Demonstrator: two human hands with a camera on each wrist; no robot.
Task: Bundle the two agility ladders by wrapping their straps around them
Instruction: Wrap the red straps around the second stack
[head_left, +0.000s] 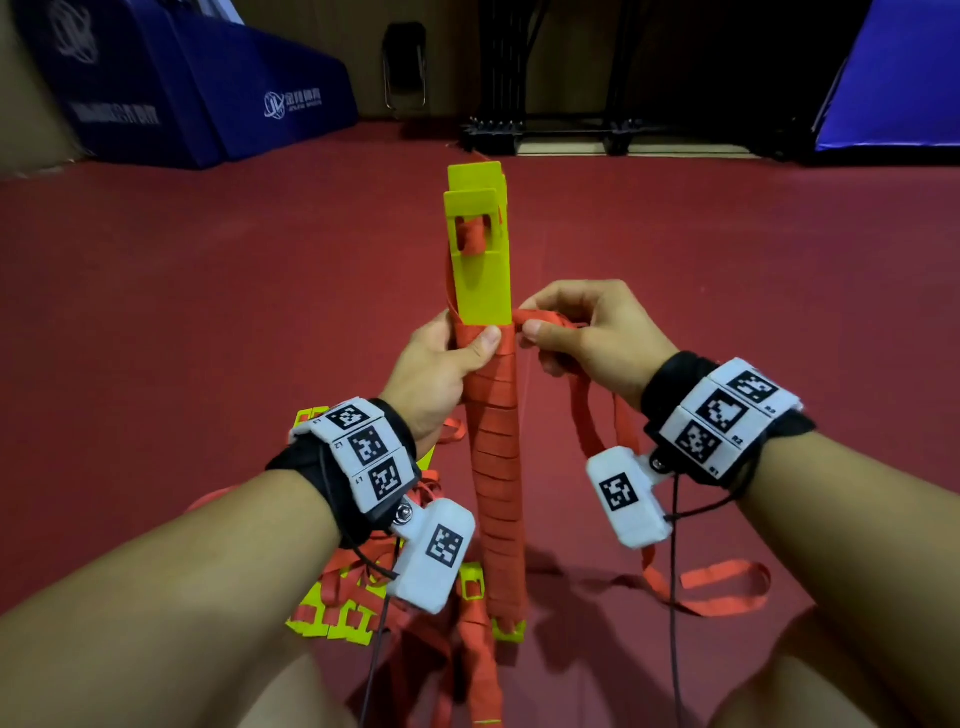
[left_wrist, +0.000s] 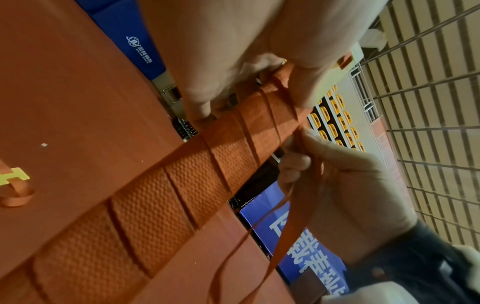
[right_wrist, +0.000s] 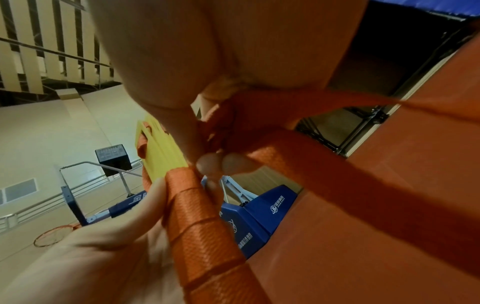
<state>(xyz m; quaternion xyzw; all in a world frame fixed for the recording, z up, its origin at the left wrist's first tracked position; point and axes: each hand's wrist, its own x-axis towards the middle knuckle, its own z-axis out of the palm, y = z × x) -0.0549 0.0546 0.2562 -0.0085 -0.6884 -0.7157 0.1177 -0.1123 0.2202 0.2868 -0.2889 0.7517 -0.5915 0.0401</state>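
A: Where is the bundle (head_left: 493, 431)?

B: Upright at centre, its near end on the red floor (head_left: 779, 291). Yellow rungs (head_left: 475, 260) stand out bare at the far end; red strap (head_left: 592, 436) coils cover the rest, from the near end up to the hands.

A: State of the hands?

B: Left hand (head_left: 441, 374) grips the bundle just under the bare rungs, thumb pressed on the topmost coil. Right hand (head_left: 587, 332) pinches the free strap between thumb and forefinger, just right of the bundle at the same height. Slack hangs from that hand and trails on the floor to the right.

A: And the second ladder (head_left: 343, 597)?

B: Loose heap on the floor, near left. Rungs and strap tangled, not yet bundled.

A: Handling notes?

B: My judgement: rungs are thin stiff plastic and light; they give the bundle its spine. The strap is soft woven webbing, textured, so it should grip itself but goes slack at once without tension. Best hold: bundle clamped at the last coil, strap pinched close to the bundle so each turn lies tight and flat. A twist in the webbing or a lifted thumb would likely loosen the top coils.
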